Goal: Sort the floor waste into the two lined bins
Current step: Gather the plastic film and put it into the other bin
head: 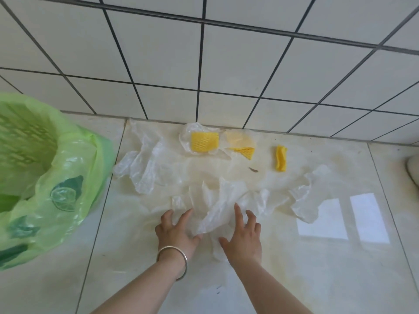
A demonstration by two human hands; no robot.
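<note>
A crumpled clear plastic film (223,200) lies on the pale floor tiles in front of me. My left hand (176,230), a silver bangle on its wrist, rests on the film's near left edge with fingers spread. My right hand (243,236) lies on its near right part, fingers apart too. More clear film lies at the left (140,166) and at the right (303,198). Three yellow foam net pieces sit near the wall: one on a clear wrapper (204,142), one beside it (243,151), one alone (281,158). A bin with a green liner (68,168) stands at the left.
A white tiled wall (226,64) with dark grout rises just behind the waste. A white rounded object (413,168) shows at the right edge. Bright window reflections (340,218) lie on the floor right of my hands. A small brown scrap (253,169) lies between the nets and the film.
</note>
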